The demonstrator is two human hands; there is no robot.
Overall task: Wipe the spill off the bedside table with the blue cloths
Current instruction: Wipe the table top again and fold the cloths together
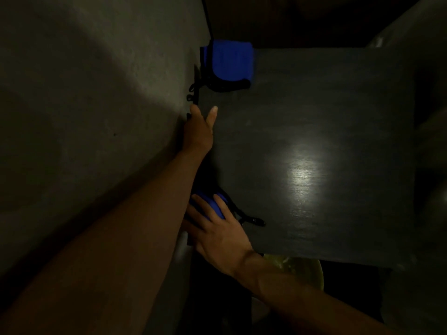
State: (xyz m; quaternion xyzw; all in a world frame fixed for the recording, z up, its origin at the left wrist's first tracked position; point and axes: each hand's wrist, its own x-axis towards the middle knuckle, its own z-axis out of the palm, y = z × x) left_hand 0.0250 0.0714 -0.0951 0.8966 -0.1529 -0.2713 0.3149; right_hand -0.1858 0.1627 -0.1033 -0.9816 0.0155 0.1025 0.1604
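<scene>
- The right hand (pixel 215 228) lies flat, fingers spread, pressing down on a blue cloth (pixel 212 204) at the near left corner of the bedside table (pixel 314 117); the palm covers most of the cloth and only a small blue patch shows between the fingers.
- It presses on the cloth rather than gripping it; the fingers are extended, not curled.
- The left hand (pixel 199 128) reaches farther along the table's left edge, fingers extended and close together, thumb resting on the tabletop; the other fingers appear to run down the edge where the table meets the wall (pixel 84 93). Nothing shows in its grasp, though the dim light leaves this uncertain.
- A second blue cloth (pixel 229 61), folded, sits at the far left corner of the table, well apart from both hands.
- A dark glossy spill (pixel 227 87) pools along the near edge of that far cloth, touching it, and trails down the table's left edge toward the left hand.
- Another streak of dark liquid (pixel 251 220) lies just beside the right hand, curling off to its right.
- The tabletop is dark, with a bright reflection right of centre.
- A yellowish round object (pixel 302 269) shows below the table's near edge; it is too dim to identify.
</scene>
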